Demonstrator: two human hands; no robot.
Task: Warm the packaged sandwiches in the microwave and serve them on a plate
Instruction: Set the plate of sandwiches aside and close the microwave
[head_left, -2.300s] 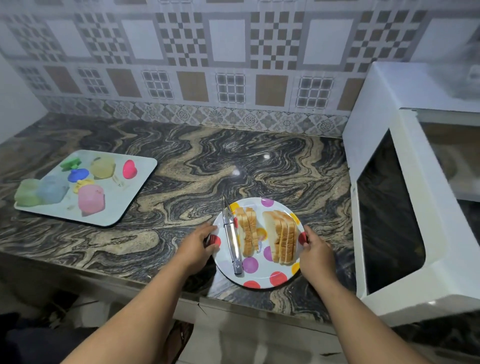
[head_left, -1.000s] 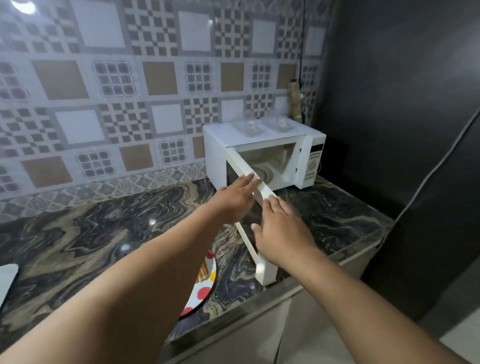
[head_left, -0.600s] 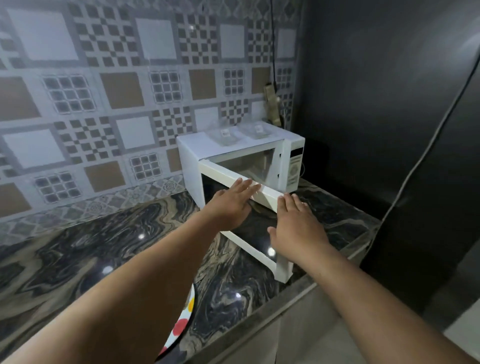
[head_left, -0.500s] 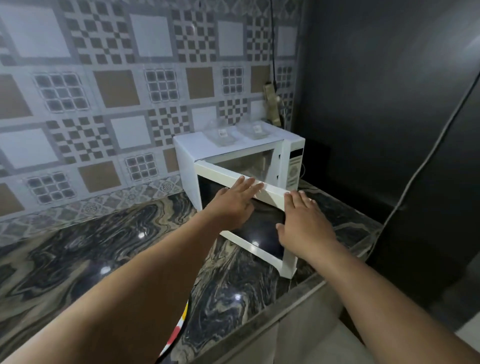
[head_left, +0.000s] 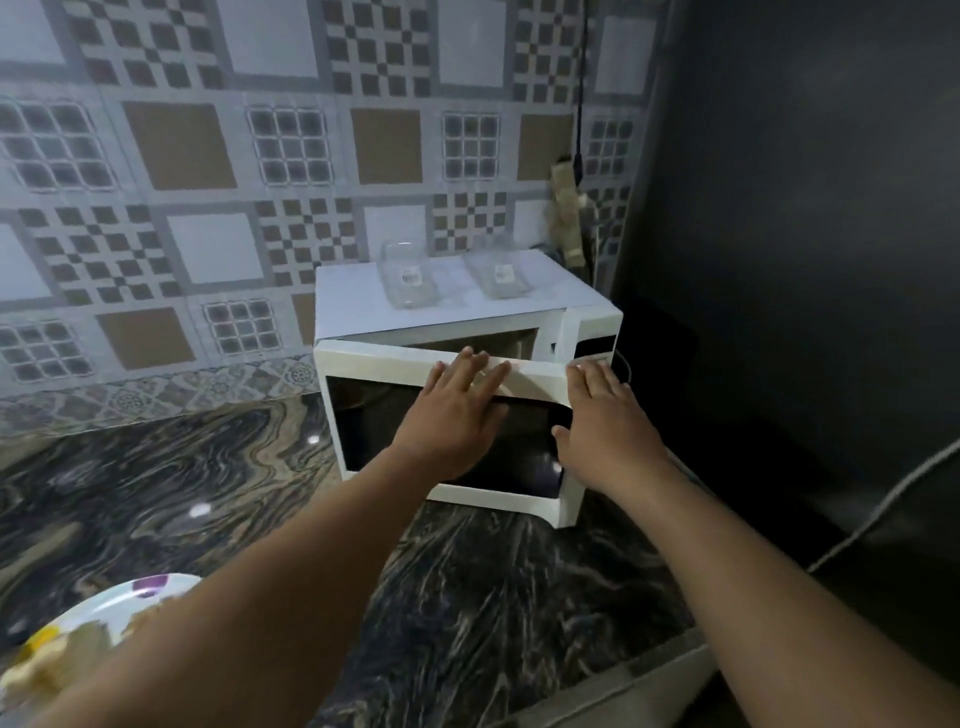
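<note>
- I am looking at the white microwave (head_left: 462, 296), which is sitting at the back of the marbled tabletop (head_left: 493, 597), against the tiled wall (head_left: 208, 182) and just beside a dark panel (head_left: 805, 208) on its right.
- Its door (head_left: 374, 415) is standing ajar, hinged on the microwave's left, with a narrow wedge of cavity showing above the door's top edge.
- In front of the microwave the tabletop is running bare to its front edge; the door's lower right corner is hanging near that edge.
- My left hand (head_left: 457, 410) is lying flat on the door, fingers straight and spread, fingertips reaching the door's top rail.
- My right hand (head_left: 602, 415) is pressing flat on the door's right end, fingers straight, thumb out to the side; neither hand is gripping anything.
- The dotted plate (head_left: 104, 613) with the sandwiches (head_left: 57, 660) is sitting well left of the microwave, near the tabletop's front, partly hidden under my left forearm and well apart from both hands.
- Two clear containers (head_left: 410, 280) are resting on top of the microwave.
</note>
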